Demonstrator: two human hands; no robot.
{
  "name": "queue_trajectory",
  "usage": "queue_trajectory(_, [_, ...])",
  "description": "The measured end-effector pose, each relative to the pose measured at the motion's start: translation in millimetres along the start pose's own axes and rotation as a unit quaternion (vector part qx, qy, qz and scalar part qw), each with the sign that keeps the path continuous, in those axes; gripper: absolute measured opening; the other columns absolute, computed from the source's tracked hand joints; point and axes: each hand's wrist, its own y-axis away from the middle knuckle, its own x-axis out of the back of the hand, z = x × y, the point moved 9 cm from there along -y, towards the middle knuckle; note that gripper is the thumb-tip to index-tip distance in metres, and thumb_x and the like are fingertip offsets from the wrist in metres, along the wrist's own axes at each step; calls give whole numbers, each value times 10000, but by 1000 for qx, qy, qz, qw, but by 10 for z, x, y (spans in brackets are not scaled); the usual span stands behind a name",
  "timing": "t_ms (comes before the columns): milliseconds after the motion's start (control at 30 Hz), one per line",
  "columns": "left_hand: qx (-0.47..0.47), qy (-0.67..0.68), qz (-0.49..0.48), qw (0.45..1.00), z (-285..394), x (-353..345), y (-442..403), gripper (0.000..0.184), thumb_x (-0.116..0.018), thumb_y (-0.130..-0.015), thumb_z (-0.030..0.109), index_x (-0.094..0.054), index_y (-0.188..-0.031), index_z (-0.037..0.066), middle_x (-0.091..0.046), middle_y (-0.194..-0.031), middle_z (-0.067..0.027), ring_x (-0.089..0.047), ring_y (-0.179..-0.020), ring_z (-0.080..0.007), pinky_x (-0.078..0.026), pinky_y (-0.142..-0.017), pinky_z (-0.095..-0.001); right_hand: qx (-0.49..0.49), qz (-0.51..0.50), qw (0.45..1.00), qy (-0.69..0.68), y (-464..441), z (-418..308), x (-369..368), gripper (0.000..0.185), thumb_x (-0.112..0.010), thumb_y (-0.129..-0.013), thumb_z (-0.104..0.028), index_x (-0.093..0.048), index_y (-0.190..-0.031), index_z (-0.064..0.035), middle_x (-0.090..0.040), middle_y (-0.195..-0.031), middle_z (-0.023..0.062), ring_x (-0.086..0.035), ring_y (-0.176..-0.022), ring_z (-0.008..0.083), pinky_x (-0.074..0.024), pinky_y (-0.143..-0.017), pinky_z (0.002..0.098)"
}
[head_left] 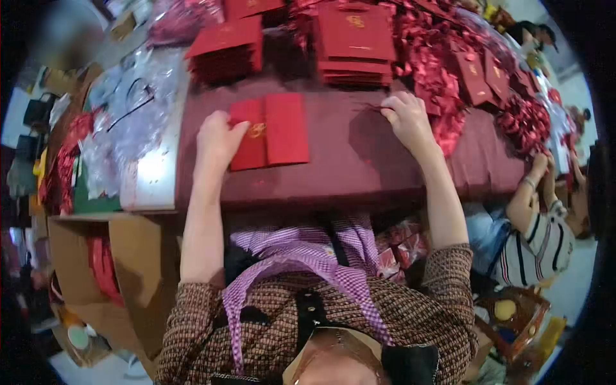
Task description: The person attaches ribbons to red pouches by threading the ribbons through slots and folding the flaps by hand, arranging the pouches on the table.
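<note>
A red paper piece [287,131] with a gold emblem and a vertical fold lies on the dark red tablecloth in front of me; whether it is a card or a flat bag I cannot tell. My left hand [219,138] pinches its left edge between thumb and fingers. Off to the right, my right hand [410,119] is closed just above the cloth, fingertips together on a thin dark red cord [367,106]. Part of that cord is blurred. Beyond my hands stand a stack of red pieces with gold print [356,38] and another red stack [226,51].
Shiny red ribbon bunches [427,83] cover the table's right side. Clear plastic bags [138,109] lie at the left, above an open cardboard box [138,256]. A co-worker in a striped shirt [536,250] sits at the right, hands at the table's edge.
</note>
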Motion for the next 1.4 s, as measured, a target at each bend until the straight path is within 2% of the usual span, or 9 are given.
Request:
queue_trajectory(100, [-14,-2,-19,1000,174,-52,75,426,-748,-723,297,-611,-956,-32,-629,-974,-227,-598,-958,-366,-476,-838,-439,-79,-53,979,-178,-17,-205,-101,126,-623,-834,-90,-612,-949,-41,-637,-909,154,-603,-853,359,-468,-745,420])
queue_trajectory(200, [-15,-16,-40,999,319,-113,108,457,-760,-713,288,-602,-997,-33,-620,-1005,-233,-588,-988,-363,-471,-858,-433,-193,-125,901,-368,-20,-526,-285,230,-600,-887,-74,-596,-1109,-15,-640,-1015,79,-578,-956,128,-442,-847,268])
queue_trajectory(267, [-9,-3,-64,998,341,-208,108,495,-767,-707,288,-589,-1044,-29,-612,-1039,-232,-580,-1014,-360,-467,-867,-433,-120,-126,901,-398,-159,-779,-299,216,-594,-890,-76,-609,-1098,-20,-647,-983,85,-581,-932,135,-450,-830,272])
queue_trajectory(500, [27,97,-74,992,334,-254,109,404,-757,-707,213,-576,-972,-32,-620,-906,-180,-606,-854,-302,-492,-783,-381,0,-114,949,-294,-562,-1121,-555,173,-581,-866,-162,-606,-953,-15,-625,-861,174,-619,-815,318,-489,-709,374])
queue_trajectory(533, [11,114,-55,992,310,-266,87,379,-748,-718,172,-583,-984,-42,-611,-798,-81,-580,-736,-153,-486,-674,-293,1,-130,956,-262,-569,-1142,-677,147,-575,-854,-163,-605,-913,-33,-633,-877,160,-611,-837,349,-493,-717,397])
queue_trajectory(700, [75,286,-97,950,181,-390,-15,269,-694,-763,98,-614,-967,-59,-657,-845,-107,-613,-767,-149,-496,-706,-277,6,-70,968,-241,-505,-1164,-721,129,-550,-841,-203,-594,-849,-81,-628,-804,125,-622,-791,321,-493,-678,444])
queue_trajectory(767, [110,504,-177,838,400,-426,59,198,-640,-803,51,-619,-972,-48,-660,-876,-84,-610,-778,-136,-494,-701,-266,-33,-105,958,-263,-508,-1121,-744,139,-562,-857,-219,-593,-874,-85,-632,-838,127,-618,-799,332,-490,-675,451])
queue_trajectory(1000, [72,438,-228,867,480,-334,-191,231,-633,-790,2,-619,-1018,-29,-602,-731,34,-509,-610,-12,-374,-530,-160,-74,-77,922,-373,-630,-993,-538,129,-613,-852,-138,-598,-898,-19,-632,-813,161,-622,-754,322,-485,-679,364])
queue_trajectory(1400, [53,528,-257,808,464,-603,-298,206,-593,-800,-33,-626,-1003,-31,-641,-832,-12,-556,-706,-45,-441,-665,-186,-103,5,932,-346,-865,-1013,-709,73,-601,-802,-115,-582,-801,-44,-607,-756,158,-602,-716,359,-486,-620,421])
